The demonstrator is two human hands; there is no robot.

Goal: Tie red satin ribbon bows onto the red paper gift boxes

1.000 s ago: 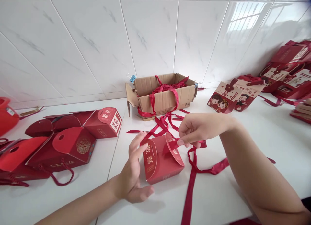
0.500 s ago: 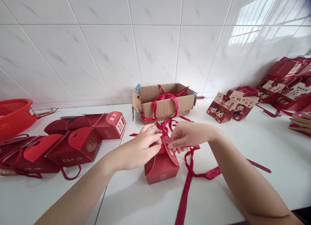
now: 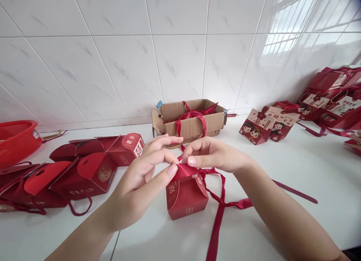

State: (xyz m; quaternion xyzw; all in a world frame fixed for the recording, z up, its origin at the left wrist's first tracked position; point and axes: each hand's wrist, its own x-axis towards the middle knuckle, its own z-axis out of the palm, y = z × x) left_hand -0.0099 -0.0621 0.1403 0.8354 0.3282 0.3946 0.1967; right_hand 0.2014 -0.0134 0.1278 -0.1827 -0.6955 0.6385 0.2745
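Note:
A small red gift box (image 3: 187, 201) stands on the white table in front of me, its curved top flaps folded together. Across its top runs a shiny red ribbon (image 3: 184, 171). My left hand (image 3: 143, 178) pinches the ribbon between thumb and index finger at the box's left, the other fingers stretched out. From the right, my right hand (image 3: 210, 154) grips the same ribbon with thumb and curled fingers. Loose lengths of ribbon trail from the box toward the right and the table's front edge. The box's top is partly hidden by ribbon and hands.
Behind stands a cardboard box (image 3: 191, 128) of red ribbons with blue binder clips (image 3: 159, 104). Red gift boxes (image 3: 97, 174) and an orange-red basket (image 3: 18, 142) are at left. Printed boxes (image 3: 256, 126) and stacked packages (image 3: 329, 97) stand right. Part of another hand shows at the far right edge.
Both hands have lifted slightly off the box's flaps, and the ribbon is now drawn across its top between them. My left hand has turned and its fingers have spread.

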